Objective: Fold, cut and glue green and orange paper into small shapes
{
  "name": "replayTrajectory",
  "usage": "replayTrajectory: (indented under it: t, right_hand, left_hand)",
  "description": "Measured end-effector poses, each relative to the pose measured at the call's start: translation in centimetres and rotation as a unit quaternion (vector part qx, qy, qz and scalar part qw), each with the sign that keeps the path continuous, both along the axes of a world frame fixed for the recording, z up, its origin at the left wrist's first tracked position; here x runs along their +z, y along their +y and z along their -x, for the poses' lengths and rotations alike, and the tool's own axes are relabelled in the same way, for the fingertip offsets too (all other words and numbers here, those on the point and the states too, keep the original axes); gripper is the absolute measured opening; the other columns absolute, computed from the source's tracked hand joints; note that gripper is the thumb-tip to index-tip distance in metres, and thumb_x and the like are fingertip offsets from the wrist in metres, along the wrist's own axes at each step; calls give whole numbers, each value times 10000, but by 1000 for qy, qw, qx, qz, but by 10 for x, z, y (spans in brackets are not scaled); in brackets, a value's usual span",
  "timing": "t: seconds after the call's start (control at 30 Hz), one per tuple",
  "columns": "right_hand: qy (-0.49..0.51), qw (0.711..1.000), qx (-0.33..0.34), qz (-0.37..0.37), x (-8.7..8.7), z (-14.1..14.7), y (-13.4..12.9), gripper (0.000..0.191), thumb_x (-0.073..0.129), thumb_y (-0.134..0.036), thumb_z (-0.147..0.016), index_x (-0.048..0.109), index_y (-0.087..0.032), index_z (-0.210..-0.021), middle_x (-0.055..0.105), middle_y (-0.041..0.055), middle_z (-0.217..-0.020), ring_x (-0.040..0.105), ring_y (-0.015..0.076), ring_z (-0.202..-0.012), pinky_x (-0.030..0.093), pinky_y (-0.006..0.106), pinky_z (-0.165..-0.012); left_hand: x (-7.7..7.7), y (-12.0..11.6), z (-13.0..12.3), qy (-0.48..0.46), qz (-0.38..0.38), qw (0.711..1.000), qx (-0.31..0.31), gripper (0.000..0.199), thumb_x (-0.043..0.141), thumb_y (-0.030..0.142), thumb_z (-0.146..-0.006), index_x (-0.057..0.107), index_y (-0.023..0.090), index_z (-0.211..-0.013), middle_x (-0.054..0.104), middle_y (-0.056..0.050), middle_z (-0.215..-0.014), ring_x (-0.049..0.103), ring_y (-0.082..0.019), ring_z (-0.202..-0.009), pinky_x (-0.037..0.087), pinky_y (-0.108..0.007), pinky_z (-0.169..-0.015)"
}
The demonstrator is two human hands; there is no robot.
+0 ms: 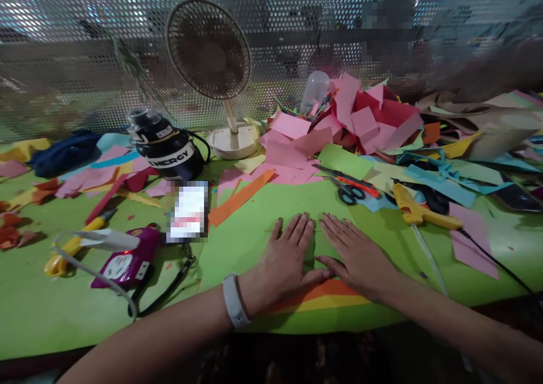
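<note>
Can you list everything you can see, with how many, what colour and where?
fan: 1, beige, back
bottle: 1, dark, left of fan
cloth: 1, navy, far left
blurred rectangle: 1, mostly white, before bottle
gadget: 1, purple, left
cutter: 1, yellow, beside gadget
scissors: 1 pair, black, beyond hands
glue gun: 1, yellow, right
cup: 1, clear, back heap
paper scraps: too many to count, mixed, all around
large sheet: green, count unclear, under hands
table: 1, green, underneath
wristband: 1, pale, left wrist
left hand, right hand: 2, flat on green paper
</note>
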State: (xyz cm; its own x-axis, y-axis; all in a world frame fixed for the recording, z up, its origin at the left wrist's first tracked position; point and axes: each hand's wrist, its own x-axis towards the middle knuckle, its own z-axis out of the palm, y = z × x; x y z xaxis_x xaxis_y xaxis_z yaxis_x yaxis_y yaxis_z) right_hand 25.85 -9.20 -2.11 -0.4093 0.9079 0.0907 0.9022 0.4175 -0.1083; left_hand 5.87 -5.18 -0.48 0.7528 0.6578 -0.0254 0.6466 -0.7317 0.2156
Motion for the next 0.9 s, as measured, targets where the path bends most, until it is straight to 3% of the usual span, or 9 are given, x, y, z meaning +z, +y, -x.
replayTrajectory:
  t: [0.4,0.57,0.77,0.9]
  right_hand:
    - [-22,999,-1,31,11,0,0,747,243,-603,-974,379,-57,-1467,331,160,-1537,304,272,-1437,312,510,-1152]
    - [-35,998,-28,42,14,-13,-3,834,222,-653,-952,345,-15,-1475,303,183,-1545,289,279,-1443,290,491,-1166]
    - [-69,993,-59,74,16,-31,-10,845,194,-680,-939,334,-53,-1488,290,168,-1553,271,286,-1449,240,534,-1173]
    - [-77,990,-98,66,36,-40,-11,748,295,-602,-953,442,-35,-1420,400,207,-1500,364,321,-1404,305,527,-1137]
  left_hand:
    - [1,-4,9,3,-6,999,45,1048,236,833,-806,311,40,-1487,216,-272,-1561,186,-429,-1446,193,-665,-1114]
    - [-2,-4,16,-6,-28,999,37,1052,248,841,-796,303,57,-1495,232,-277,-1558,196,-416,-1448,195,-642,-1120]
    - [0,-5,15,-7,-8,999,47,1038,260,857,-775,320,121,-1504,220,-266,-1566,166,-430,-1450,177,-656,-1117]
    - [-1,-5,14,-22,-5,998,50,1048,289,862,-764,330,116,-1499,246,-270,-1558,181,-429,-1447,175,-660,-1117]
